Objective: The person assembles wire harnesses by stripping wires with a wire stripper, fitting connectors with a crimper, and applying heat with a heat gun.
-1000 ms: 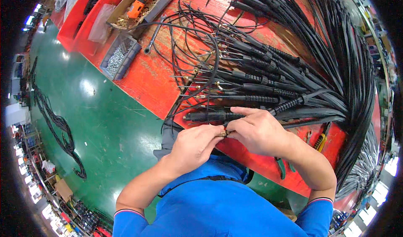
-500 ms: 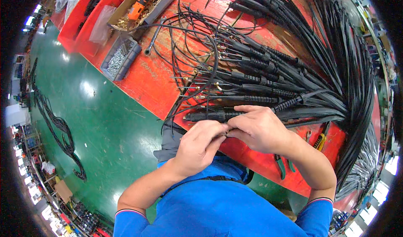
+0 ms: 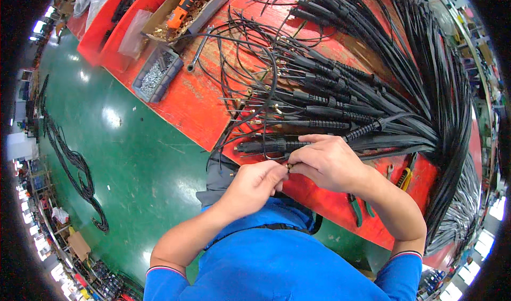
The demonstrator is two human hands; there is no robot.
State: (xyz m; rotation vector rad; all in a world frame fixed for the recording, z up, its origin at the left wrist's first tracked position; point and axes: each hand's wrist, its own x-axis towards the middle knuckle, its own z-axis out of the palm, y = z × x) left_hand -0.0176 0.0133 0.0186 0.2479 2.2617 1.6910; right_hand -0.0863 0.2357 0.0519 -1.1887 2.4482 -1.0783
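Note:
My left hand (image 3: pixel 256 188) and my right hand (image 3: pixel 331 163) meet at the near edge of the red bench, fingertips pinched together. A small brass-coloured fitting (image 3: pixel 289 167) shows between them, in the right fingertips; most of it is covered. The left fingers are closed beside it, and what they hold is hidden. Right behind the hands lies a thick black cable end with a ribbed sleeve (image 3: pixel 271 145). Several more black cables (image 3: pixel 324 109) fan out beyond, with thin wires and brass ends pointing left.
On the red bench (image 3: pixel 186 106) stand a grey bin of screws (image 3: pixel 155 77), a cardboard box (image 3: pixel 215 10) holding an orange-black tool (image 3: pixel 178 16), and a wrench (image 3: pixel 199 50). Green-handled pliers (image 3: pixel 355 210) and a yellow-handled tool (image 3: pixel 405 178) lie at right. Black cable (image 3: pixel 74 157) lies on the green floor.
My left hand has drawn slightly down, its fingers more curled, and the brass-coloured fitting shows more plainly. My right hand stays nearly in place.

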